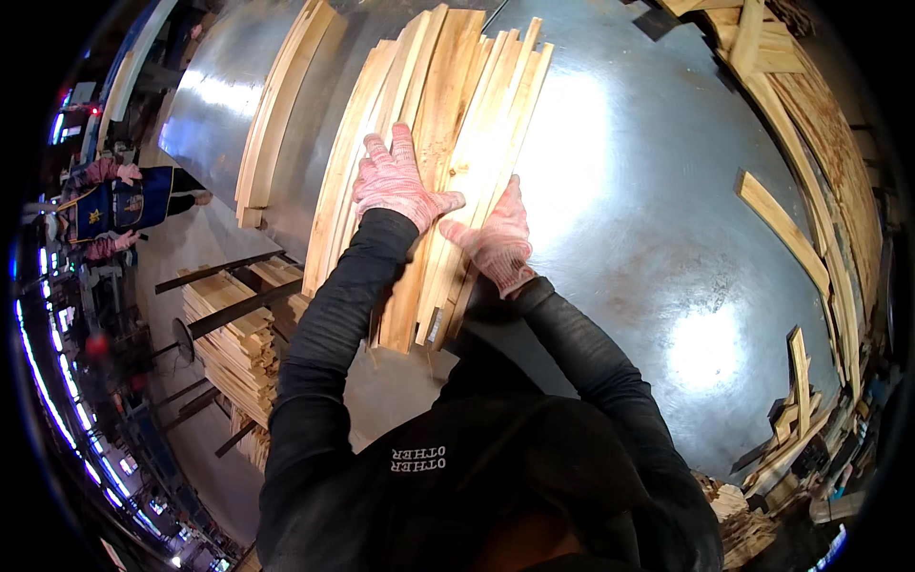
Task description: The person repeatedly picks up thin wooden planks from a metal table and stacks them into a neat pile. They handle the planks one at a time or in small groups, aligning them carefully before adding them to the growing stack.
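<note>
Long pale wooden strips (448, 105) lie side by side in a bundle on a grey metal table, their near ends reaching past its edge. My left hand (398, 183), in a pink-and-white knit glove, rests flat on top of them with fingers spread. Against the bundle's right edge lies my right hand (498, 240), gloved alike, its fingers stretched along the outermost strip and its thumb over the top. The two thumbs nearly meet. Neither hand is wrapped round a strip.
Another stack of boards (281, 105) lies left on the shiny metal table (648, 181). Below left, more boards (229, 329) are piled by dark metal bars. Loose offcuts (782, 229) line the table's right side. A person in a blue apron (119, 210) stands far left.
</note>
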